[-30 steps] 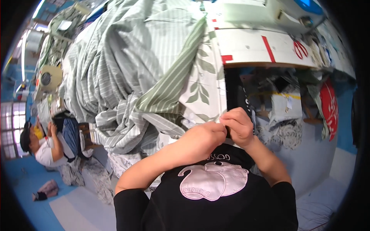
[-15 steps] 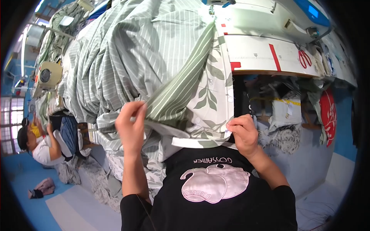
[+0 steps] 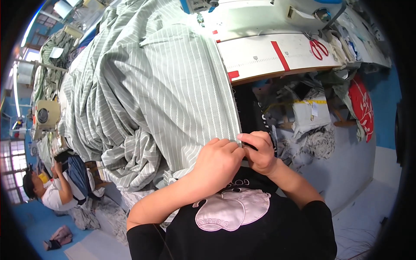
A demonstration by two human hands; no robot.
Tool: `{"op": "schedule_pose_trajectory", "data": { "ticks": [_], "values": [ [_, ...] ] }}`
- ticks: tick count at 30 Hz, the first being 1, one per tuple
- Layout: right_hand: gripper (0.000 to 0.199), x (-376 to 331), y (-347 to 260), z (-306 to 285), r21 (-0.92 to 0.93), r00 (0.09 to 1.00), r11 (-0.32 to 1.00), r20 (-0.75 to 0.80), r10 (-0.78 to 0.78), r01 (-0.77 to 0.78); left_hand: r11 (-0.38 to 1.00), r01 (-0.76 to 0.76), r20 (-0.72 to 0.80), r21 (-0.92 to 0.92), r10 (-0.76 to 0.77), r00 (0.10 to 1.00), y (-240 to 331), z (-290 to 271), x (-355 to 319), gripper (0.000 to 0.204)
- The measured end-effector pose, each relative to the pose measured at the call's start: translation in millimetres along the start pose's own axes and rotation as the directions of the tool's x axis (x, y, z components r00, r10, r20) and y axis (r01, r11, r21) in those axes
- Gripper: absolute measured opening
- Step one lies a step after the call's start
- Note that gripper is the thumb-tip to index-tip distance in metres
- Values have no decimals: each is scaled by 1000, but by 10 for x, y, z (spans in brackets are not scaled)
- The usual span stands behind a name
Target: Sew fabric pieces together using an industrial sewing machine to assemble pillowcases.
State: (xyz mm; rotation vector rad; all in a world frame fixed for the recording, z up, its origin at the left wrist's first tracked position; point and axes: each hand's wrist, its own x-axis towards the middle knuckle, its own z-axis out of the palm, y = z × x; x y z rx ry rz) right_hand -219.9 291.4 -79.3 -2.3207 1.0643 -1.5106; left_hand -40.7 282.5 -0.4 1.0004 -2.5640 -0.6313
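Observation:
A large pale green fabric with white stripes (image 3: 182,82) runs from beneath the sewing machine's needle area (image 3: 200,18) down to my lap. My left hand (image 3: 219,164) is closed on its near right corner, back of the hand upward, fingertips hidden. Beside it and almost touching, my right hand (image 3: 259,151) pinches the same corner between thumb and fingers. The fabric's right edge lies fairly straight along the table's front corner. The leaf-printed underside is out of sight there.
Red-handled scissors (image 3: 319,49) lie on the white worktable (image 3: 255,48), marked with a scale and red tape. Bunched striped fabric (image 3: 93,108) heaps at left. Packed cloth (image 3: 310,115) sits under the table. A person (image 3: 56,188) works at far left.
My left hand has brought the striped layer right and down over the leaf-printed layer, meeting my right hand at the corner. The whole view has shifted, with the table now further left.

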Motion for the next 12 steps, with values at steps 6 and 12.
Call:
{"op": "schedule_pose_trajectory", "data": {
  "ticks": [6, 12],
  "values": [
    [17, 4, 133, -99, 31, 988, 993, 100, -120, 117, 989, 49, 35, -143, -44, 998, -25, -29, 72, 10],
    [18, 51, 149, -167, 10, 961, 999, 275, -39, 38, 841, 268, -48, -470, -327, 944, -514, -439, 575, 14]
  ]
}}
